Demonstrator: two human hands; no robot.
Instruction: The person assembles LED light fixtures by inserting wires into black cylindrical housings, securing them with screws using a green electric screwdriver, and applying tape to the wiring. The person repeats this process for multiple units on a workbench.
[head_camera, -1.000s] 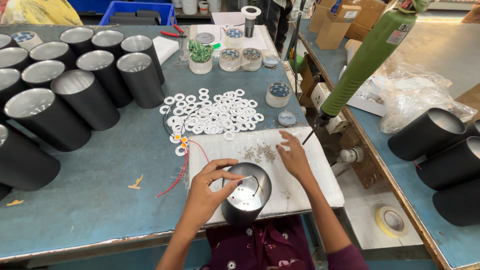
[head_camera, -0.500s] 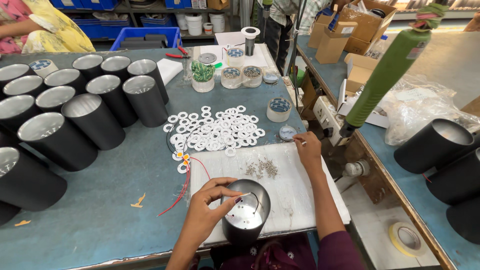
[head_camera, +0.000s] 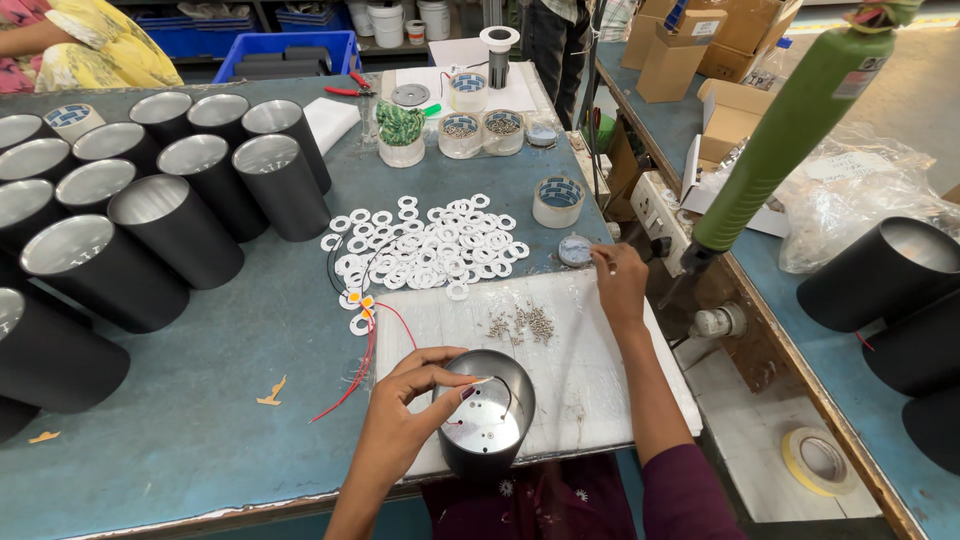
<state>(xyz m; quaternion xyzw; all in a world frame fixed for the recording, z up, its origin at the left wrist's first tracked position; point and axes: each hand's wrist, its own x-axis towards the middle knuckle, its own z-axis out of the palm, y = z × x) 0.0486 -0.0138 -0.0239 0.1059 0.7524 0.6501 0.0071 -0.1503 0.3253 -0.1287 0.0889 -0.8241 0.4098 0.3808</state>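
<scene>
My left hand (head_camera: 410, 415) grips the rim of a black cylinder housing (head_camera: 487, 415) with a shiny inside, standing on a white work mat (head_camera: 560, 370) near the table's front edge. My right hand (head_camera: 620, 285) reaches to the mat's far right corner and pinches a small thin stick, next to a little round tin (head_camera: 575, 250). A small heap of screws (head_camera: 522, 322) lies on the mat between the hands. Red and black wires (head_camera: 365, 350) run off the mat's left side.
White rings (head_camera: 425, 250) are spread behind the mat. Several black cylinders (head_camera: 150, 220) stand at the left, more (head_camera: 880, 275) on the right bench. A green hanging screwdriver (head_camera: 790, 130) dangles at right. Tape rolls and jars (head_camera: 480, 130) sit farther back. Another person's sleeve (head_camera: 90, 45) shows top left.
My right hand moved away from the cylinder toward the mat's far right corner, by the small tin. My left hand stayed on the cylinder's rim.
</scene>
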